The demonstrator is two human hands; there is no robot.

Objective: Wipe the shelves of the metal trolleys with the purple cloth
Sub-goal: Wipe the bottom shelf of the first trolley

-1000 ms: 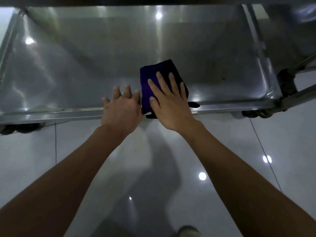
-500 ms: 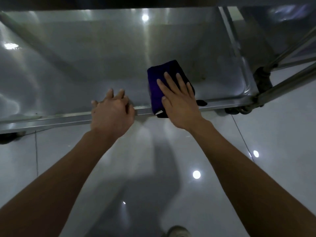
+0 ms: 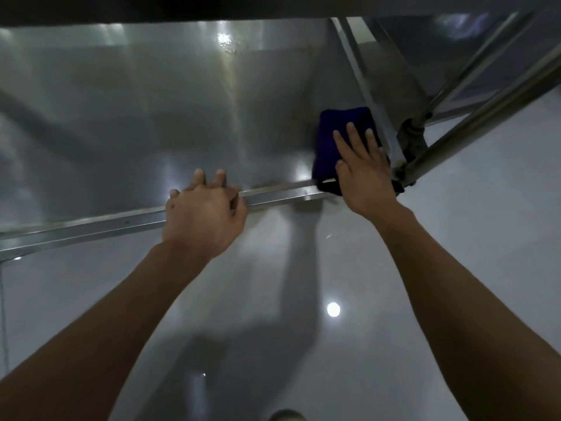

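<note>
Cloth [image 3: 332, 138] on shelf [image 3: 151, 117], right corner

No legible text, label, brand, number or sign anywhere in head view. Trolley shelf [image 3: 151, 117]: bare metal, glare spots only, no marking readable. Front rim of shelf: no stamp or plate readable. Purple cloth [image 3: 331, 141]: small pale tag at near edge, too small and blurred to read. Floor [image 3: 455, 238]: plain, reflections of lights only.
</note>
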